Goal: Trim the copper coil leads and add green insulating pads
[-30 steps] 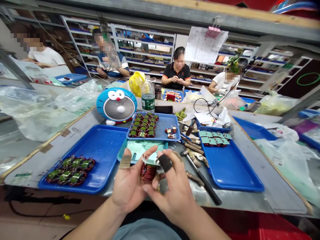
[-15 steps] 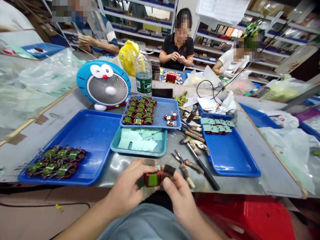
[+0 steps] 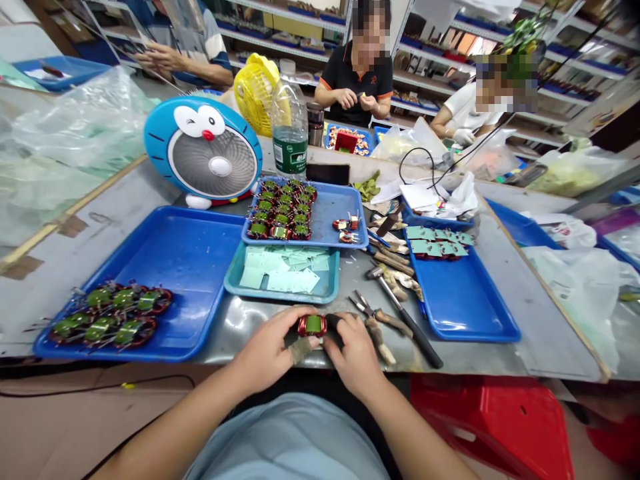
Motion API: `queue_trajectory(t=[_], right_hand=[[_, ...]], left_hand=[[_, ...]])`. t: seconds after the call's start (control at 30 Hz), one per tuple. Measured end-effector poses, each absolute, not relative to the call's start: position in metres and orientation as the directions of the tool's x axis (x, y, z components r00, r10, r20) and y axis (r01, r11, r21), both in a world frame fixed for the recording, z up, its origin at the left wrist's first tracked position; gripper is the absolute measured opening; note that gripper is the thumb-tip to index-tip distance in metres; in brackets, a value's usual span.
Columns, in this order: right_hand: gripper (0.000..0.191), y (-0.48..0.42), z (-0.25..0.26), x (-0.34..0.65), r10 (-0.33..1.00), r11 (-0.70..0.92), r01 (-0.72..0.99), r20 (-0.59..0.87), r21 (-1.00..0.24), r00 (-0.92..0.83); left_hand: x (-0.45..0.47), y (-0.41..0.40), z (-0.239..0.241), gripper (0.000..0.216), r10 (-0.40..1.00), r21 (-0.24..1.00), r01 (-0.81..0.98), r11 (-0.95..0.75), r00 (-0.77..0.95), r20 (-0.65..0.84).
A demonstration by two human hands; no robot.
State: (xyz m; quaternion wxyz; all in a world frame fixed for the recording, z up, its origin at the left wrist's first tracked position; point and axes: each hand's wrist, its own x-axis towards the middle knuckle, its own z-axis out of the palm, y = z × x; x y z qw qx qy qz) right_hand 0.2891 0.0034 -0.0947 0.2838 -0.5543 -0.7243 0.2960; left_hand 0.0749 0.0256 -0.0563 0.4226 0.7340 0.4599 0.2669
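Observation:
Both my hands pinch a small coil of red copper wire with a green top, low over the front edge of the metal table. My left hand grips it from the left with taped fingers. My right hand holds it from the right, a black sleeve on one finger. Just beyond lies a teal tray of pale green paper squares. A large blue tray at the left holds several finished coils.
A smaller blue tray carries rows of coils. Pliers and a hammer lie right of my hands, beside another blue tray. A cartoon fan and a bottle stand behind. Several people sit across the table.
My hands have lowered the coil from chest height to the table's front edge and turned it green side up. The camera has tilted downward.

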Motion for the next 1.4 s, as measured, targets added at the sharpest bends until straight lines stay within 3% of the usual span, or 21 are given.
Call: queue_trajectory(t=[0.2,0.43,0.57,0.67,0.87,1.13,1.23,1.4], right_hand=[[0.03,0.003,-0.104,0.295,0.959,0.259,0.611,0.123,-0.748,-0.256],[0.062,-0.009,-0.091,0.295,0.938,0.313,0.503,0.181,-0.806,-0.295],[0.056,-0.012,-0.089,0.293,0.932,0.325,0.46,0.198,-0.826,-0.303],[0.051,-0.012,-0.094,0.292,0.937,0.317,0.468,0.197,-0.825,-0.289],[0.079,-0.007,-0.103,0.292,0.945,0.289,0.534,0.147,-0.794,-0.293],[0.092,0.0,-0.106,0.288,0.956,0.243,0.592,0.085,-0.768,-0.282],[0.091,-0.004,-0.102,0.298,0.953,0.233,0.591,0.059,-0.772,-0.298],[0.071,-0.008,-0.085,0.323,0.96,0.191,0.585,0.026,-0.788,-0.278]], left_hand=[[0.07,0.021,-0.061,0.045,0.854,0.837,0.447,-0.316,0.518,0.045],[0.068,0.025,-0.061,0.036,0.826,0.799,0.451,-0.398,0.555,0.099],[0.071,0.026,-0.063,0.031,0.828,0.796,0.44,-0.415,0.546,0.13],[0.071,0.025,-0.064,0.031,0.833,0.796,0.439,-0.416,0.536,0.14],[0.069,0.025,-0.072,0.049,0.849,0.793,0.469,-0.39,0.515,0.113],[0.069,0.03,-0.082,0.054,0.879,0.821,0.474,-0.318,0.472,0.068],[0.067,0.03,-0.084,0.063,0.877,0.827,0.469,-0.31,0.477,0.058],[0.065,0.032,-0.085,0.073,0.876,0.826,0.476,-0.302,0.479,0.045]])
